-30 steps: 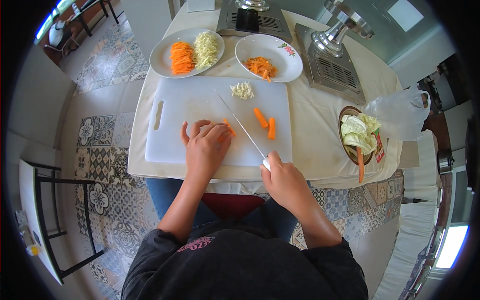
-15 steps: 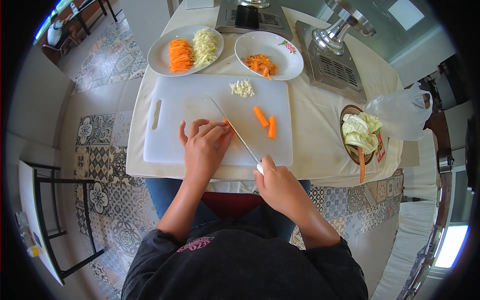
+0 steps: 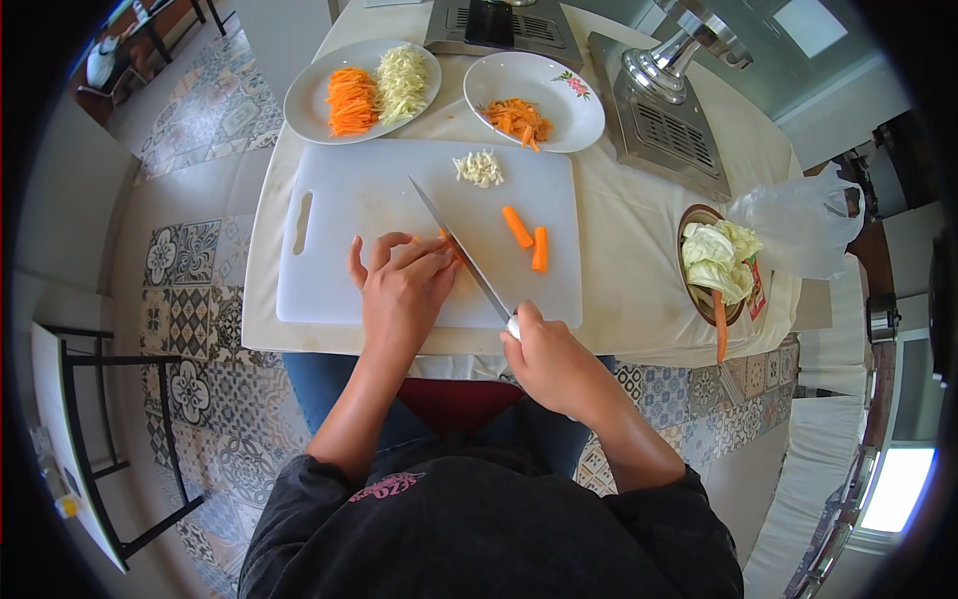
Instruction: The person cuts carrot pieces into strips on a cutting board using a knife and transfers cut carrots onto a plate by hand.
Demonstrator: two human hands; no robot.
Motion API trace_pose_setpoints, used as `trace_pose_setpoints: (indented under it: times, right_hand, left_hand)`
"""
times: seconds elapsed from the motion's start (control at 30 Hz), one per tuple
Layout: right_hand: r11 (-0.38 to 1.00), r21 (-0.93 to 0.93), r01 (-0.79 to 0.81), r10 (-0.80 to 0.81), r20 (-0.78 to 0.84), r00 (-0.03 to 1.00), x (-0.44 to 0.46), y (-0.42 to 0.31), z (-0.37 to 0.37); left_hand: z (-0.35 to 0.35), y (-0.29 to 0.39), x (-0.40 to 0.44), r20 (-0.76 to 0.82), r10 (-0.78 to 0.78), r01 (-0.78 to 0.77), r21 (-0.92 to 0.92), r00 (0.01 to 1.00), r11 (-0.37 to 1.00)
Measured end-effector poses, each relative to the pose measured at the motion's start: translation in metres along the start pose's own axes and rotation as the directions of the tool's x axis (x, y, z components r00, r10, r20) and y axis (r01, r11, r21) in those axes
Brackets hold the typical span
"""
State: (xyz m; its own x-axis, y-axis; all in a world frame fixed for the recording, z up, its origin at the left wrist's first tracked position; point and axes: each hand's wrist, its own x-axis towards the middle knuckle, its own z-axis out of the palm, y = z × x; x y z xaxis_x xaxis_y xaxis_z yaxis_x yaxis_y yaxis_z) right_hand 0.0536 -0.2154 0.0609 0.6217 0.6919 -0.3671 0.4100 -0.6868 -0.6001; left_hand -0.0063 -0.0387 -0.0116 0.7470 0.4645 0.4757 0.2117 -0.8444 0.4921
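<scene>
My right hand (image 3: 547,357) is wrapped round the white handle of a knife (image 3: 459,247), whose blade slants up and left over the white cutting board (image 3: 334,295). My left hand (image 3: 399,290) presses its bent fingers on a small carrot piece (image 3: 446,240), mostly hidden, right beside the blade. Two carrot sticks (image 3: 517,228) lie on the board to the right of the knife. Near the board's back edge is a small pile of chopped white pieces (image 3: 479,169).
Behind the board stand a plate (image 3: 305,112) of shredded carrot and cabbage and a flowered plate (image 3: 561,132) with carrot shavings. Metal stoves (image 3: 664,135) are at the back. A bowl (image 3: 691,216) of cabbage and a plastic bag (image 3: 798,225) lie right. A person (image 3: 103,62) sits far left.
The knife has moved left against the carrot piece, and my right hand has moved left with it. My left hand keeps its hold. The whole view has shifted slightly.
</scene>
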Motion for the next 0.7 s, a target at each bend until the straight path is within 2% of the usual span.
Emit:
trace_pose_setpoints:
  times: [0.1,0.4,0.7]
  right_hand:
    - [1.000,-0.024,0.008,-0.009,-0.015,1.000,0.005,0.000,0.003]
    - [0.969,-0.248,0.001,-0.023,-0.085,0.996,-0.005,-0.002,0.019]
    - [0.968,-0.251,0.017,-0.060,-0.165,0.985,-0.017,0.011,0.013]
  left_hand:
    - [0.001,-0.001,-0.001,-0.011,0.011,-0.011,0.006,1.000,1.000]
    - [0.000,0.001,0.000,-0.012,0.017,-0.017,0.004,1.000,1.000]
    - [0.002,0.001,-0.002,-0.012,0.010,-0.010,-0.019,1.000,1.000]
